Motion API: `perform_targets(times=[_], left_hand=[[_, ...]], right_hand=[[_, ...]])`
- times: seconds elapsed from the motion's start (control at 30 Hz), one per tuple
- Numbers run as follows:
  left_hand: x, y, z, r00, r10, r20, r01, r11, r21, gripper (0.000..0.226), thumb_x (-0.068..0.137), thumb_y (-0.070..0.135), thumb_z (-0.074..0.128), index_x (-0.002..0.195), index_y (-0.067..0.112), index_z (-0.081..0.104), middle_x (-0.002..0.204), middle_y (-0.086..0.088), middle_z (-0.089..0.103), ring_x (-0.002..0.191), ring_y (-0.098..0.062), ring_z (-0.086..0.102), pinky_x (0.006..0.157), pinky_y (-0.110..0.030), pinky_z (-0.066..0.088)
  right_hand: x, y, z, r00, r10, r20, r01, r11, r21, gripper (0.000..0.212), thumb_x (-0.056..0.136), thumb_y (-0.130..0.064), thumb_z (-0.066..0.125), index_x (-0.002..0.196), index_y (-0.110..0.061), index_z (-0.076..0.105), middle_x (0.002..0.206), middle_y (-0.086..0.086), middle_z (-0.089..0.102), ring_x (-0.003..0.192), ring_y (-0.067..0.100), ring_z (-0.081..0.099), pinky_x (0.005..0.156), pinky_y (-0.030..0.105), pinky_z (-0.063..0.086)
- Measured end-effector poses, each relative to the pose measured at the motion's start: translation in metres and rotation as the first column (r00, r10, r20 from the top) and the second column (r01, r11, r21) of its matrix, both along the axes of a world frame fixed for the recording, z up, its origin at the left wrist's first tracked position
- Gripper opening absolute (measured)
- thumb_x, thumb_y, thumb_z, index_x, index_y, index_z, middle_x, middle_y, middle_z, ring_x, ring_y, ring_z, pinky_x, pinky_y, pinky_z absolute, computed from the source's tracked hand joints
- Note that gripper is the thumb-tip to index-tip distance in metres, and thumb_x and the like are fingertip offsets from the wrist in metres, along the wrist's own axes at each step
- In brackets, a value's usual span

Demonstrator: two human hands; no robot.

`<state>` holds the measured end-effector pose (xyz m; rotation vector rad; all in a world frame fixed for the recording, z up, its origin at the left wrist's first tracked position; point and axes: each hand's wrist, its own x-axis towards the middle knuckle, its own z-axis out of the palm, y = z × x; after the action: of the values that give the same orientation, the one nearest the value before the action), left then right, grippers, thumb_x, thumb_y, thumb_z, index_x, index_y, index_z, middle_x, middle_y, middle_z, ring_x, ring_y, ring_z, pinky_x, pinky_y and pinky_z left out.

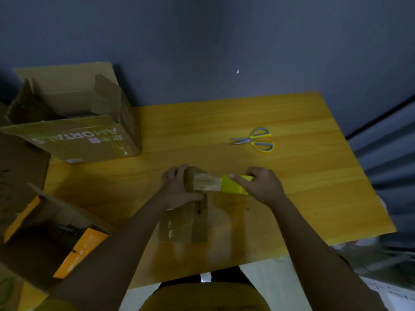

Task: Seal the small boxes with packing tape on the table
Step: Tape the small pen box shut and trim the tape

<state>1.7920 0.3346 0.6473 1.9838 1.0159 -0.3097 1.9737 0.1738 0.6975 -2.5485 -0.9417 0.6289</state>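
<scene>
My left hand (177, 189) grips the small box (186, 212) mid-counter (314, 176); right hand (262, 185) fingers clamp the tape roll (233, 185). Keep the strip taut, press along the seam, then cut.

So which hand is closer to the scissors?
Right. The right hand, gripping the tape roll, sits just below the scissors; the left hand holds the small box farther left.
</scene>
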Motion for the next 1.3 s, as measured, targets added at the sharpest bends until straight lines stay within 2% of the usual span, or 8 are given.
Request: perform_targets(times=[0.13, 0.27, 0.5, 0.67, 0.8, 1.03, 1.17, 1.3], left_hand=[[-0.003, 0.001, -0.003, 0.966, 0.136, 0.217, -0.101, 0.981, -0.168, 0.106, 0.056, 0.059, 0.081, 0.141, 0.032, 0.023, 0.142, 0.004, 0.025, 0.132, -0.023, 0.029, 0.107, -0.047, 0.037], [-0.005, -0.001, -0.007, 0.933, 0.254, 0.253, -0.164, 0.93, -0.329, 0.108, 0.041, 0.063, 0.078, 0.131, 0.036, 0.026, 0.138, 0.003, 0.029, 0.127, -0.018, 0.035, 0.103, -0.044, 0.043], [-0.027, 0.008, -0.012, 0.951, 0.199, 0.235, -0.09, 0.91, -0.405, 0.129, 0.046, 0.073, 0.079, 0.148, 0.033, 0.012, 0.153, 0.008, 0.015, 0.141, -0.015, 0.02, 0.107, -0.036, 0.034], [-0.033, 0.019, -0.004, 0.97, -0.109, 0.216, 0.124, 0.99, -0.061, 0.106, 0.079, 0.055, 0.068, 0.149, 0.041, -0.01, 0.157, 0.017, -0.017, 0.144, -0.006, -0.013, 0.119, -0.041, 0.011], [-0.018, 0.022, 0.01, 0.891, -0.43, 0.15, 0.399, 0.896, 0.195, 0.086, 0.09, 0.041, 0.061, 0.152, 0.033, 0.002, 0.16, 0.011, -0.01, 0.145, -0.009, -0.017, 0.119, -0.043, 0.006], [0.001, 0.029, 0.019, 0.851, -0.525, -0.008, 0.51, 0.821, 0.257, 0.094, 0.072, 0.066, 0.068, 0.144, 0.021, 0.028, 0.144, 0.002, 0.033, 0.133, -0.02, 0.032, 0.106, -0.035, 0.029], [-0.001, 0.028, 0.015, 0.857, -0.515, 0.002, 0.501, 0.835, 0.226, 0.112, 0.064, 0.074, 0.066, 0.15, 0.023, 0.017, 0.156, 0.002, 0.017, 0.143, -0.017, 0.016, 0.114, -0.035, 0.018], [-0.001, 0.026, 0.02, 0.857, -0.515, 0.029, 0.493, 0.835, 0.244, 0.095, 0.073, 0.064, 0.068, 0.149, 0.028, 0.023, 0.152, 0.004, 0.028, 0.14, -0.018, 0.024, 0.111, -0.033, 0.021]], right_hand=[[0.009, 0.011, 0.027, 0.991, 0.11, 0.07, -0.111, 0.994, 0.016, 0.055, 0.079, -0.066, 0.061, 0.082, -0.011, 0.068, 0.064, 0.002, 0.055, 0.078, 0.025, 0.058, 0.059, 0.03, 0.038], [0.008, 0.025, 0.036, 0.983, 0.161, 0.09, -0.162, 0.987, 0.004, 0.049, 0.079, -0.068, 0.06, 0.064, -0.022, 0.051, 0.056, -0.01, 0.041, 0.07, 0.018, 0.049, 0.052, 0.029, 0.028], [0.0, 0.04, 0.03, 0.979, 0.2, 0.045, -0.198, 0.979, -0.041, 0.068, 0.079, -0.072, 0.056, 0.105, -0.011, 0.07, 0.081, 0.006, 0.069, 0.08, 0.018, 0.06, 0.059, 0.028, 0.04], [-0.008, 0.046, 0.026, 0.976, 0.212, 0.052, -0.209, 0.976, -0.061, 0.069, 0.08, -0.072, 0.054, 0.108, -0.01, 0.069, 0.089, 0.006, 0.068, 0.083, 0.02, 0.055, 0.062, 0.029, 0.039], [-0.01, 0.048, 0.024, 0.979, 0.196, 0.051, -0.194, 0.98, -0.039, 0.071, 0.081, -0.071, 0.055, 0.113, -0.008, 0.068, 0.094, 0.006, 0.069, 0.092, 0.022, 0.061, 0.064, 0.027, 0.037], [-0.011, 0.035, 0.026, 0.988, 0.149, 0.04, -0.145, 0.986, -0.088, 0.071, 0.078, -0.074, 0.054, 0.102, -0.009, 0.07, 0.064, -0.005, 0.051, 0.08, 0.02, 0.057, 0.057, 0.028, 0.033], [-0.011, 0.029, 0.026, 0.989, 0.142, 0.051, -0.137, 0.986, -0.09, 0.072, 0.078, -0.074, 0.055, 0.104, -0.01, 0.07, 0.086, 0.005, 0.066, 0.092, 0.023, 0.061, 0.063, 0.029, 0.039], [-0.012, 0.028, 0.032, 0.989, 0.141, 0.049, -0.135, 0.985, -0.111, 0.062, 0.078, -0.074, 0.054, 0.07, -0.013, 0.059, 0.06, 0.0, 0.049, 0.073, 0.023, 0.056, 0.051, 0.029, 0.031]])
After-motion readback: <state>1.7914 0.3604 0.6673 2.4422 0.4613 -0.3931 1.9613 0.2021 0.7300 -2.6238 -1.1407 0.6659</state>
